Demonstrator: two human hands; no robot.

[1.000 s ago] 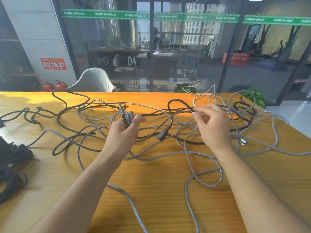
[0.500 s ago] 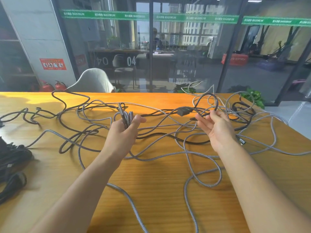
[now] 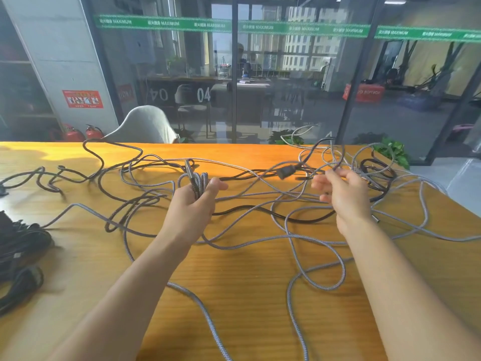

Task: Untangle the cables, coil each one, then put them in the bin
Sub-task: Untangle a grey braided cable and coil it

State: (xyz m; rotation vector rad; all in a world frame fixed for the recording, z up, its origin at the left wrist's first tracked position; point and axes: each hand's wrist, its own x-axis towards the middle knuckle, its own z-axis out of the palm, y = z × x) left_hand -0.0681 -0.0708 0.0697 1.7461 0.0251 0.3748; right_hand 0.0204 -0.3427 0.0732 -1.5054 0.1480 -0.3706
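Two bare hands are working above an orange wooden table [image 3: 234,295] strewn with loose cables. Left hand [image 3: 194,204] is gripping a partly wound grey coil [image 3: 199,182], fingers curled round the bunched loops, thumb pointing right over the top; a metal plug end is standing up out of the bundle. Right hand [image 3: 343,194] is hovering slack, fingers spread and relaxed, grasping nothing, though thin strands are crossing just beyond its fingertips and contact there cannot be told.

Grey braided cable [image 3: 307,238] is running in wide loops across the table centre and right, with one long strand trailing toward the near edge between the forearms. Black cable [image 3: 273,213] is lying underneath the grey loops, passing between the two hands. Black connector block [image 3: 285,171] is sitting raised off the table, blurred, just left of the right hand's fingers. A dark braided cable [image 3: 109,162] is snaking along the far left part of the table. Black cable bundle [image 3: 20,243] is resting at the left edge, well apart from both hands.

Glass partition [image 3: 286,74] is standing behind the table; a white chair [image 3: 145,126] is sitting just beyond the far edge.
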